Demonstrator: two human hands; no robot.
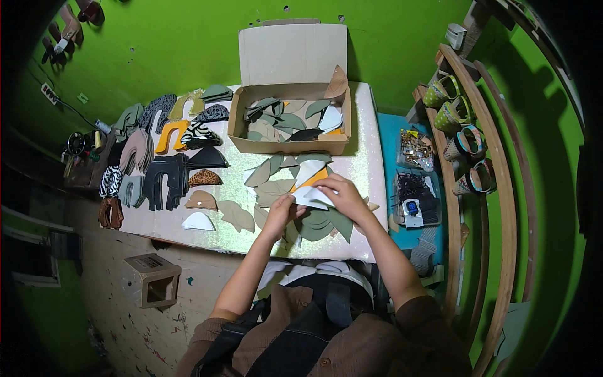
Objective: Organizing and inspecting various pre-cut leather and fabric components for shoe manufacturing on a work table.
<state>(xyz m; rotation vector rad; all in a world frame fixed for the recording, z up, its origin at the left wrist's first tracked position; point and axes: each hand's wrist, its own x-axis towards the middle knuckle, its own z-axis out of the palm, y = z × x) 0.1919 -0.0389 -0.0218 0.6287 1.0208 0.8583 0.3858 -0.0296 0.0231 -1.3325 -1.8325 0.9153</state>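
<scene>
Between my two hands is a white cut piece (310, 197) of thin sheet material, held above the table. My left hand (281, 217) pinches its left corner between thumb and fingers. My right hand (343, 195) grips it along the upper right side, fingers bent over it. Beneath and around the hands lies a loose pile of curved cut pieces, with olive green pieces (321, 225), beige pieces (274, 188) and an orange piece (308, 181) among them. Just beyond the pile stands an open cardboard box (286, 146) holding more such pieces.
Stacks of cut pieces (166, 182) cover the table's left part, some U-shaped. A white half-round piece (199, 221) lies near the front edge. On the right, a teal surface (388, 135) bears plastic trays, beside a wooden rack (502, 251) with sandals (471, 144). A carton (151, 281) sits on the floor.
</scene>
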